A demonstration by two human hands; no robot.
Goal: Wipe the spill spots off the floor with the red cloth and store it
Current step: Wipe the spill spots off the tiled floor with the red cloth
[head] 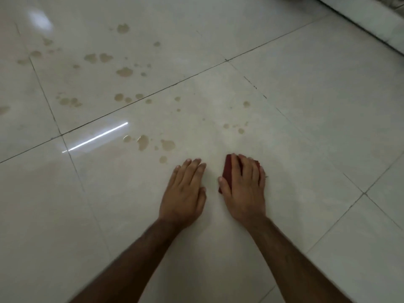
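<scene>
A folded red cloth (227,171) lies on the pale tiled floor (306,119), mostly hidden under my right hand (244,189), which presses down on it with fingers spread flat. To its left my left hand (185,193) rests flat on the bare tile, fingers straight and holding nothing. Brownish spill spots are scattered ahead and to the left: a group near my hands (143,142), small ones ahead of the cloth (240,130), and several farther off (124,72).
Dark grout lines (153,95) cross the glossy tiles. A white raised ledge or wall base (371,20) runs along the top right corner. Bright light reflections (96,137) glare on the floor at the left.
</scene>
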